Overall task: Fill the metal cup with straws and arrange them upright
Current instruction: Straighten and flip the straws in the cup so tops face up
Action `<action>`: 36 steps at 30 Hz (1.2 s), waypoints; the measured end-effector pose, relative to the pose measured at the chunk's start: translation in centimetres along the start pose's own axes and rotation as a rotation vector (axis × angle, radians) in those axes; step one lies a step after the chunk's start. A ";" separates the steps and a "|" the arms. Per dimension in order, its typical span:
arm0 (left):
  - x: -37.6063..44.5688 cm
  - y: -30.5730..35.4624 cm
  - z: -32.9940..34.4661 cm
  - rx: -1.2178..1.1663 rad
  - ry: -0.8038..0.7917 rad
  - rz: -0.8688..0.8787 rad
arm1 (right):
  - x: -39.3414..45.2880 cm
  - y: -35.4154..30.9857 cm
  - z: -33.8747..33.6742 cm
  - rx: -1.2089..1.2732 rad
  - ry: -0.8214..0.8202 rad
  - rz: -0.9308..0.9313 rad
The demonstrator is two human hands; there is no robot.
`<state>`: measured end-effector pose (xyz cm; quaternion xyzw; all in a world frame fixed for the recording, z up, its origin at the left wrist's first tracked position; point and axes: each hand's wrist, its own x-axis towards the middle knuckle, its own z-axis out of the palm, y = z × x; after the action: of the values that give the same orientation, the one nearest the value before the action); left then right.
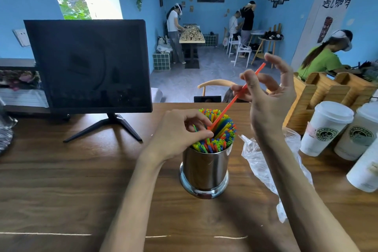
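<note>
A shiny metal cup stands on the wooden counter, packed with several upright straws in green, yellow, blue and orange. My right hand is raised above and right of the cup and pinches a single orange straw, which slants down with its lower end among the packed straws. My left hand is at the cup's left rim, its fingers curled round the tops of the straws there.
A black monitor on a stand is at the back left. A crumpled clear plastic bag lies right of the cup. White lidded paper cups and a wooden holder stand on the right. People work in the room beyond.
</note>
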<state>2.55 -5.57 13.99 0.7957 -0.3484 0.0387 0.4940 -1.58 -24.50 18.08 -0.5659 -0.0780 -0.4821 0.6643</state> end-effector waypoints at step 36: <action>-0.3 0.5 0.8 0.087 0.249 0.124 | -4.0 5.0 -2.6 -0.518 -0.475 0.094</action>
<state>1.77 -6.19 13.81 0.7824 -0.3310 0.1828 0.4949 -1.13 -24.97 11.18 -0.8148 -0.0794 -0.3094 0.4837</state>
